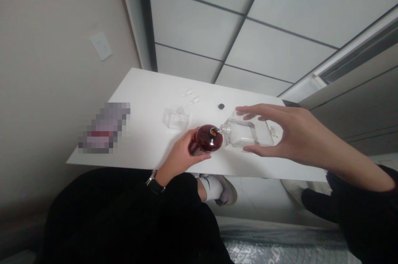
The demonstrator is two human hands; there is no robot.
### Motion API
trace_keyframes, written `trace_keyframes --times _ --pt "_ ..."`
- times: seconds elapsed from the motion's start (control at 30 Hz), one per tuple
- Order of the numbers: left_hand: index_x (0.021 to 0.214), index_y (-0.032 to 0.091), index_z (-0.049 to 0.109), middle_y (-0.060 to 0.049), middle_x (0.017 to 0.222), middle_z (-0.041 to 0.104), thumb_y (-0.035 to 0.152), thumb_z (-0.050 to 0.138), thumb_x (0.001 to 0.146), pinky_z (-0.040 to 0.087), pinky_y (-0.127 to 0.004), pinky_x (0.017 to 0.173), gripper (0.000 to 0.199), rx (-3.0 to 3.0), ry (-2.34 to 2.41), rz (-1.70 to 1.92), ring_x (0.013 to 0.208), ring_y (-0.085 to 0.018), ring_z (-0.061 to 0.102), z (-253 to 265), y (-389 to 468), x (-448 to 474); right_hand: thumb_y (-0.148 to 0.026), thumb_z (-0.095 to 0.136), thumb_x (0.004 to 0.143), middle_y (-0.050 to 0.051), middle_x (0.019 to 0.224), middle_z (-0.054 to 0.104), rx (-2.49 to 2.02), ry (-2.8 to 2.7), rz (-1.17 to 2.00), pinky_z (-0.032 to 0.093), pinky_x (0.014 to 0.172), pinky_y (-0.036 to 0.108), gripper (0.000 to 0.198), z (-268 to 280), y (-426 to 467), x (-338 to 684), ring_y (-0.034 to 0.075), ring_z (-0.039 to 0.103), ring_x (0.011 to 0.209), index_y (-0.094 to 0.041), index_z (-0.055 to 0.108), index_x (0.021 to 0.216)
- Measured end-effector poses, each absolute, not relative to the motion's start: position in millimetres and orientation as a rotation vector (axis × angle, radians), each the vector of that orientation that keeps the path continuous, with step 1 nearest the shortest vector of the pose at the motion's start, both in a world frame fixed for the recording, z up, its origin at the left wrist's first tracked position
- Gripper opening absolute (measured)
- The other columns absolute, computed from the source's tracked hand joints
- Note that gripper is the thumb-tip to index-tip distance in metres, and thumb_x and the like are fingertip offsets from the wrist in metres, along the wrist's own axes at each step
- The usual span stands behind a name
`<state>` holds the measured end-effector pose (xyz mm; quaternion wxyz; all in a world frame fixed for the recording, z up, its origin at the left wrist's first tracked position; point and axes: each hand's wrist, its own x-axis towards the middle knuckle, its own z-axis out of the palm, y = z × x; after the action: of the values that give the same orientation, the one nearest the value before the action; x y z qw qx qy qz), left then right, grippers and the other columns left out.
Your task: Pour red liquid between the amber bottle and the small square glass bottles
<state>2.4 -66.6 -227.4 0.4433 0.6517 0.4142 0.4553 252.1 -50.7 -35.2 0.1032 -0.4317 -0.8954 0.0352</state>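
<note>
My left hand is wrapped round a dark red bottle near the front edge of the white table. Between the thumb and fingers of my right hand is a clear square glass bottle, tipped on its side. Its threaded neck points left and meets the mouth of the red bottle, where a small orange patch shows. Whether liquid passes between them I cannot tell. A small black cap lies on the table behind the two bottles.
Left of the bottles lies another clear glass container, with small clear pieces behind it. A pixelated flat item is at the table's left end. A panelled partition rises behind the table, and my foot shows below its front edge.
</note>
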Motion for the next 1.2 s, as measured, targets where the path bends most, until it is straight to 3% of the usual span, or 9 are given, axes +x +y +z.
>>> trace_keyframes --times 0.4,1.2 --pt "0.137 0.023 0.062 -0.011 0.134 0.073 0.032 0.094 0.075 0.056 -0.053 0.109 0.071 1.624 1.037 1.148 0.122 -0.031 0.071 -228.9 -65.1 2.0 -0.047 0.077 0.085 0.011 0.127 0.080 -1.254 -2.659 0.087 0.064 0.092 0.046 0.062 -33.6 -49.8 252.3 0.034 0.080 0.109 -0.023 0.069 0.142" --pt "0.138 0.025 0.061 -0.010 0.136 0.072 0.036 0.094 0.076 0.056 -0.053 0.110 0.071 1.618 1.003 1.163 0.124 -0.031 0.070 -228.4 -64.7 2.9 -0.047 0.078 0.085 0.009 0.125 0.081 -1.275 -2.649 0.096 0.064 0.092 0.048 0.062 -34.8 -50.2 252.0 0.036 0.079 0.111 -0.029 0.069 0.143"
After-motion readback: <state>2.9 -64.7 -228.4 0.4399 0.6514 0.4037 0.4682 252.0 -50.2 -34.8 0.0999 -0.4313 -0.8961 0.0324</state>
